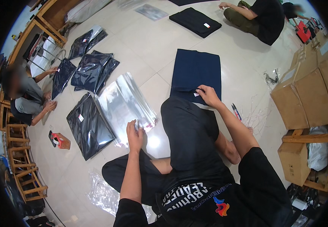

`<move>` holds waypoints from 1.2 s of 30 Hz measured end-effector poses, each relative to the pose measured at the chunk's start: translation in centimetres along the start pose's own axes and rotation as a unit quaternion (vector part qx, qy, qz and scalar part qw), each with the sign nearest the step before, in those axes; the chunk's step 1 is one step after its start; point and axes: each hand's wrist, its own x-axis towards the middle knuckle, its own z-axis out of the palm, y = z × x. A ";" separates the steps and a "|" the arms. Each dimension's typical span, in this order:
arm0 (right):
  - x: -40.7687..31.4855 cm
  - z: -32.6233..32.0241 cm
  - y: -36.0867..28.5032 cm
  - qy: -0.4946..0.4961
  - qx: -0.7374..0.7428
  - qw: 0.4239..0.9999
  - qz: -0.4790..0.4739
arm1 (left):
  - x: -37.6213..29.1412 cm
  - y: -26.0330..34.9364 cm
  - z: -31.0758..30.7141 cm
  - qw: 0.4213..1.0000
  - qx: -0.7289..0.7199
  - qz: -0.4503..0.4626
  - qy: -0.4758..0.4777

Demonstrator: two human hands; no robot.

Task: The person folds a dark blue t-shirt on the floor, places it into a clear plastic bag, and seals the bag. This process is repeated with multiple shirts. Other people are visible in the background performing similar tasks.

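A folded navy garment point(196, 68) lies flat on the floor beyond my raised knee, with a small white tag point(196, 94) near its close edge. My right hand point(208, 96) pinches the cloth beside that tag. To the left, a stack of clear plastic bags point(124, 99) is spread over the tiles. My left hand point(134, 136) is at the stack's near edge, with a bit of clear film between thumb and fingers. A bagged dark garment point(88, 127) with a label lies left of the stack, touching its side.
Several bagged garments point(91, 72) lie farther left by a crouching person point(25, 96). A tape dispenser point(61, 141) sits on the floor. Thread snips point(236, 112) lie right of my knee. Cardboard boxes point(308, 93) line the right. Another folded black garment point(195, 22) is ahead, near a second person point(254, 21).
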 end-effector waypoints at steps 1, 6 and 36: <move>0.1 0.1 0.1 0.018 0.004 0.999 -0.032 | 0.0 0.0 -0.1 1.000 0.002 -0.014 -0.005; 0.9 0.3 0.2 0.056 -0.022 0.995 -0.080 | 0.1 -0.1 -0.2 1.000 0.008 -0.004 -0.008; -0.4 -22.7 -27.9 0.048 -0.231 0.850 -0.471 | 4.6 12.0 -2.7 0.991 -0.071 0.105 0.033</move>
